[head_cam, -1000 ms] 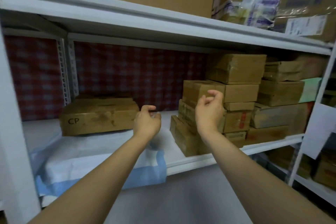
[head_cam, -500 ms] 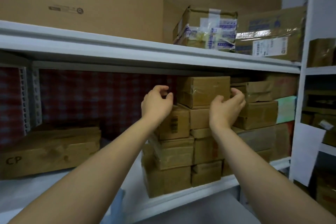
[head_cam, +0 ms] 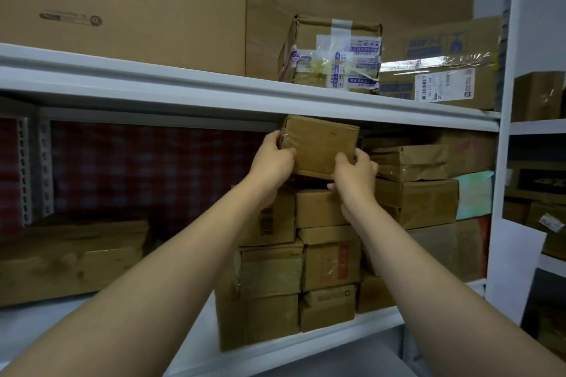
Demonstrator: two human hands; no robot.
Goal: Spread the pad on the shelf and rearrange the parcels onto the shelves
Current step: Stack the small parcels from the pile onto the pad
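Gripping from either end, the left hand [head_cam: 271, 159] curls round the left edge of a small brown parcel [head_cam: 320, 147] while the right hand [head_cam: 355, 170] pinches its lower right corner, so both hands are closed on the same box. The parcel's long axis runs left to right between them, tipped slightly down toward the right hand. It sits straight ahead of both wrists, neither arm clearly nearer.

It appears just clear of the stack of parcels [head_cam: 321, 208] below, which stands on the middle shelf [head_cam: 306, 343]. The gap that matters is overhead: the parcel's top edge lies just beneath the front lip of the upper shelf [head_cam: 214, 95], so it probably has to come out toward the person rather than upward.

Another stack, a crumpled box [head_cam: 410, 162] on top, stands close to the right hand. To the left lies a flat carton [head_cam: 73, 257] before a checked cloth [head_cam: 137, 168]. Whether the pad shows, I cannot tell.
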